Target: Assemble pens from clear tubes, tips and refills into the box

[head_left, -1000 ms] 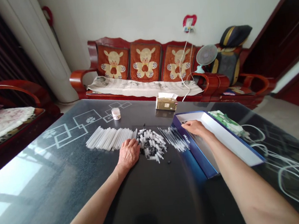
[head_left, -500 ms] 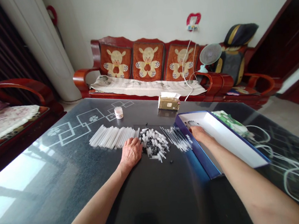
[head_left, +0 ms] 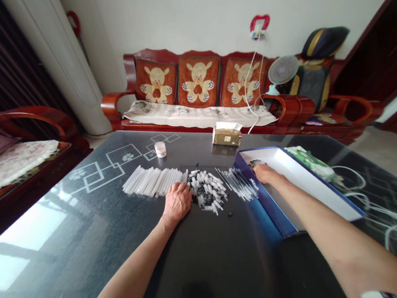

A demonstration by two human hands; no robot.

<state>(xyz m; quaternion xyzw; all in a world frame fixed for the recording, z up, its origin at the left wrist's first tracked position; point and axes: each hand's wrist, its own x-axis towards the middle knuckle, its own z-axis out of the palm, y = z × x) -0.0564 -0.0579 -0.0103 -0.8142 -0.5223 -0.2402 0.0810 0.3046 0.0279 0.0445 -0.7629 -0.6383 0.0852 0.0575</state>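
Observation:
My left hand (head_left: 178, 201) lies on the dark table, fingers curled down and close together, at the right end of a row of clear white pen barrels (head_left: 152, 180). Whatever is under its fingertips is hidden. Touching distance to its right is a pile of small white and black pen parts (head_left: 208, 191). Beyond that lie thin dark-tipped pen refills (head_left: 237, 183). My right hand (head_left: 268, 174) reaches over the near wall of a blue box (head_left: 304, 182) with a white inside. Its fingers are closed at the far left corner, beside some slim pens (head_left: 257, 163); what they grip is unclear.
A small white jar (head_left: 160, 149) and a tissue box (head_left: 226, 135) stand toward the far edge. Right of the blue box are a green-and-white packet (head_left: 311, 162) and loose white cables (head_left: 389, 223). One black bit (head_left: 230, 214) lies near the pile.
The whole view has shifted a little, so everything sits slightly farther right. Both hands stay in nearly the same places; the right fingers remain in the box corner. A patterned sleeve edge now shows lower right.

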